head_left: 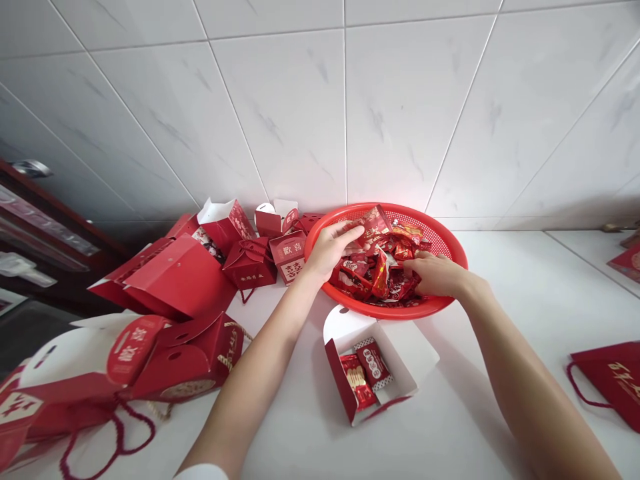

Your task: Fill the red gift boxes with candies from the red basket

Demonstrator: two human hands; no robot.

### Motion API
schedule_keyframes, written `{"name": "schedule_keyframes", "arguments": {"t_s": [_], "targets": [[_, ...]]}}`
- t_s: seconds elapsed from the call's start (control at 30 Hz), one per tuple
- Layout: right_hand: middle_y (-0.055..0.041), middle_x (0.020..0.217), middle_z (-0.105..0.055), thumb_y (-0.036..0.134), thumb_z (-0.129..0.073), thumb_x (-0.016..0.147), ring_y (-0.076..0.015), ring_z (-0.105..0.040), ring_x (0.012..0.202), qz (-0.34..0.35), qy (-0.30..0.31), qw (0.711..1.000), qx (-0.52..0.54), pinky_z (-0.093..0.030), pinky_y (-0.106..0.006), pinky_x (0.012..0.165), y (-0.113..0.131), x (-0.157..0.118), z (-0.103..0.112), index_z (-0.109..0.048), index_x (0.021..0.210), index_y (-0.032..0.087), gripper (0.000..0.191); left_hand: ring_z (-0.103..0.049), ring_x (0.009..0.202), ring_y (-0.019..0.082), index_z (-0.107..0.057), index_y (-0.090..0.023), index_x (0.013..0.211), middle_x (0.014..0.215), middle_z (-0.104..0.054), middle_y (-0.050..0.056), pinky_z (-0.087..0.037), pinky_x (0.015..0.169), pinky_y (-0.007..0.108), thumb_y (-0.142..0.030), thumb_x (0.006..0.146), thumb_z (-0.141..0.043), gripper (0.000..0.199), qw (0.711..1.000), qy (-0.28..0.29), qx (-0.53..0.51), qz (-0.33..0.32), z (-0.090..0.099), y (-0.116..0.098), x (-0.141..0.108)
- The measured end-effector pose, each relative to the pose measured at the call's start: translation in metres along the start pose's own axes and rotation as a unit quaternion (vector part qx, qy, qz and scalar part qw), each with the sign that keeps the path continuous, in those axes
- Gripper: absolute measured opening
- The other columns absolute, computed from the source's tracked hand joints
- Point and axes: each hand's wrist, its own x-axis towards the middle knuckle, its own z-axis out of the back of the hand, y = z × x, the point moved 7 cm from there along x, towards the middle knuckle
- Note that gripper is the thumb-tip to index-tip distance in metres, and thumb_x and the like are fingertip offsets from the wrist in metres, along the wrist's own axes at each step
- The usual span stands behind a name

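Note:
Red-wrapped sweets (400,283) lie heaped in a red plastic basket (453,250) by the tiled wall. Over the basket's left part, my left hand (327,250) is closed on a dark red packet (375,225) between thumb and fingers. My right hand (435,273) reaches into the heap from the right; its fingertips are among the wrappers, and what they grip, if anything, is hidden. In front of the basket stands an open red box (340,380) with a white inside. It holds a red and gold packet (358,380) and a red packet with patterned ends (373,363).
Red gift boxes (250,262) and a large red bag (183,277) crowd the left side. More boxes (185,360) with cords are nearer me. A red bag (613,380) with a cord handle lies at the right edge.

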Motion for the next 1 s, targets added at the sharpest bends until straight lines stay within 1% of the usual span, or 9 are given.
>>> {"name": "schedule_keyframes", "arguments": {"t_s": [0.27, 0.37, 0.43, 0.53, 0.63, 0.73, 0.87, 0.93, 1.0], "targets": [[-0.0115, 0.099, -0.071, 0.005, -0.061, 0.072, -0.0309, -0.065, 0.097, 0.023, -0.031, 0.999, 0.031, -0.046, -0.036, 0.081, 0.006, 0.0, 0.009, -0.07, 0.094, 0.021, 0.029, -0.068, 0.072, 0.016, -0.075, -0.018, 0.083, 0.084, -0.074, 0.001, -0.059, 0.081, 0.037, -0.038, 0.069, -0.085, 0.027, 1.0, 0.004, 0.005, 0.003, -0.002, -0.001, -0.001], [-0.0079, 0.098, -0.072, 0.007, -0.06, 0.075, -0.0265, -0.066, 0.094, 0.052, -0.056, 0.994, 0.078, -0.048, -0.033, 0.079, 0.003, -0.002, 0.017, -0.071, 0.097, 0.023, 0.029, -0.068, 0.073, 0.017, -0.075, -0.018, 0.084, 0.085, -0.074, 0.001, -0.059, 0.081, 0.037, -0.037, 0.069, -0.085, 0.026, 1.0, 0.004, 0.0, 0.002, -0.001, -0.001, -0.001], [-0.0049, 0.091, -0.071, 0.013, -0.059, 0.08, -0.0231, -0.067, 0.088, 0.089, -0.11, 0.974, 0.179, -0.052, -0.033, 0.079, -0.003, -0.006, 0.028, -0.071, 0.1, 0.022, 0.025, -0.068, 0.075, 0.017, -0.076, -0.018, 0.084, 0.087, -0.074, 0.002, -0.059, 0.08, 0.036, -0.037, 0.069, -0.085, 0.026, 1.0, 0.0, -0.005, -0.001, -0.001, -0.001, 0.0], [-0.0012, 0.075, -0.066, 0.03, -0.064, 0.082, -0.0214, -0.067, 0.079, 0.127, -0.202, 0.901, 0.362, -0.055, -0.038, 0.082, -0.023, -0.014, 0.044, -0.072, 0.098, 0.02, 0.02, -0.068, 0.077, 0.017, -0.077, -0.018, 0.084, 0.09, -0.076, 0.003, -0.059, 0.08, 0.035, -0.036, 0.069, -0.085, 0.026, 1.0, -0.001, -0.005, 0.0, 0.0, 0.0, 0.0], [-0.0024, 0.077, -0.069, 0.039, -0.068, 0.08, -0.0213, -0.068, 0.077, 0.12, -0.222, 0.875, 0.412, -0.057, -0.039, 0.079, -0.034, -0.017, 0.047, -0.072, 0.095, 0.019, 0.025, -0.068, 0.076, 0.016, -0.077, -0.018, 0.084, 0.088, -0.076, 0.002, -0.059, 0.078, 0.034, -0.036, 0.069, -0.085, 0.025, 1.0, 0.001, -0.009, 0.004, -0.001, 0.0, 0.0], [-0.005, 0.09, -0.075, 0.032, -0.066, 0.081, -0.023, -0.07, 0.086, 0.116, -0.2, 0.911, 0.341, -0.056, -0.038, 0.082, -0.023, -0.015, 0.044, -0.071, 0.087, 0.02, 0.014, -0.068, 0.073, 0.016, -0.077, -0.018, 0.084, 0.087, -0.075, 0.002, -0.06, 0.077, 0.034, -0.036, 0.069, -0.086, 0.025, 1.0, 0.005, -0.011, 0.006, -0.002, 0.0, -0.001], [-0.0056, 0.096, -0.077, 0.026, -0.069, 0.084, -0.0248, -0.07, 0.089, 0.083, -0.122, 0.973, 0.179, -0.052, -0.035, 0.08, 0.005, -0.005, 0.026, -0.072, 0.089, 0.021, 0.007, -0.068, 0.072, 0.015, -0.077, -0.018, 0.086, 0.089, -0.076, 0.002, -0.06, 0.08, 0.035, -0.037, 0.07, -0.086, 0.027, 1.0, 0.01, -0.006, 0.007, -0.002, -0.001, -0.001], [-0.0077, 0.09, -0.076, 0.019, -0.071, 0.081, -0.0271, -0.07, 0.085, 0.062, -0.111, 0.981, 0.146, -0.049, -0.035, 0.073, 0.011, -0.002, 0.021, -0.071, 0.08, 0.02, 0.002, -0.068, 0.071, 0.015, -0.077, -0.017, 0.085, 0.088, -0.075, 0.002, -0.06, 0.08, 0.035, -0.037, 0.069, -0.086, 0.027, 1.0, 0.01, -0.008, 0.009, -0.002, -0.001, -0.001], [-0.0086, 0.083, -0.075, 0.011, -0.069, 0.078, -0.0287, -0.069, 0.082, 0.05, -0.121, 0.98, 0.148, -0.046, -0.035, 0.069, 0.011, 0.0, 0.02, -0.068, 0.073, 0.02, 0.01, -0.068, 0.069, 0.015, -0.076, -0.017, 0.083, 0.085, -0.075, 0.001, -0.06, 0.078, 0.035, -0.037, 0.068, -0.087, 0.027, 1.0, 0.01, -0.012, 0.012, -0.002, 0.0, -0.001]]}}
